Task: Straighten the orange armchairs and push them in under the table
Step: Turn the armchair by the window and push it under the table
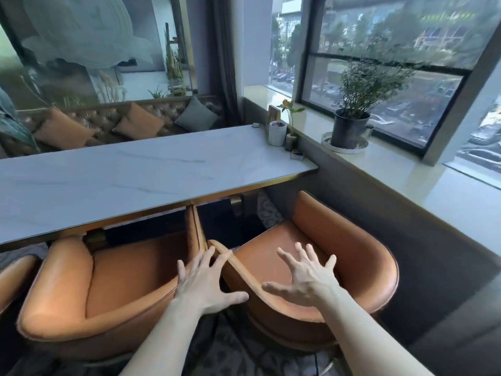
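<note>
Two orange leather armchairs stand at the near side of a long white marble table [141, 169]. The left armchair [116, 278] faces the table squarely, its front tucked under the edge. The right armchair [347, 267] is turned at an angle, its seat out from under the table, next to the wall below the window. My left hand [206, 283] is open with fingers spread over the gap where the two chairs' arms meet. My right hand [306, 278] is open too, fingers spread above the right chair's backrest rim. Neither hand grips anything.
A third orange chair [13, 278] shows at the left edge. On the table's far right end stand a white cup [277, 132] and small items. A potted plant [349, 126] sits on the windowsill. A tufted brown sofa [108, 123] with cushions lies beyond the table.
</note>
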A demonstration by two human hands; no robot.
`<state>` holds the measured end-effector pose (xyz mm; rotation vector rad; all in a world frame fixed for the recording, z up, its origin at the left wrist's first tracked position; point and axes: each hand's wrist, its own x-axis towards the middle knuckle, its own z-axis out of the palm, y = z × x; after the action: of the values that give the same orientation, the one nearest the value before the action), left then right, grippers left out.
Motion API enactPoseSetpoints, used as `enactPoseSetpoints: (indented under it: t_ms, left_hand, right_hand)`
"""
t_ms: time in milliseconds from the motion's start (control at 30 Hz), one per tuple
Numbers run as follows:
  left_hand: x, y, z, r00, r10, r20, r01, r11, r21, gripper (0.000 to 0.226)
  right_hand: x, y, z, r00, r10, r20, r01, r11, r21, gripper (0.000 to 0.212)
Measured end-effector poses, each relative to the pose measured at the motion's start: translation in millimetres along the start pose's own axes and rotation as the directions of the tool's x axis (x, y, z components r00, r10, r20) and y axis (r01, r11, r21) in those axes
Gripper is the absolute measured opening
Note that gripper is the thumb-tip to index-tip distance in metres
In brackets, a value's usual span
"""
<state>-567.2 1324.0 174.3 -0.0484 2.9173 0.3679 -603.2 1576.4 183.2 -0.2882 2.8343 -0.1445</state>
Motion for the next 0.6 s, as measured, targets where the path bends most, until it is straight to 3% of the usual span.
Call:
enactPoseSetpoints:
  t_ms: [367, 600]
  left_hand:
    - [125.7, 113.4, 55.4, 0.988, 0.128, 0.084, -0.126, 0.992, -0.033, 0.112]
    - [174.7, 159.2, 92.6, 0.978, 0.146, 0.15, -0.132, 0.986, -0.102, 0.112]
  right_hand:
    - [51.4, 133.2, -2.1, 0.982, 0.182, 0.049, -0.18, 0.983, -0.037, 0.109]
    - [87.7, 190.7, 3.2, 0.97, 0.203, 0.137, -0.196, 0.979, -0.061, 0.108]
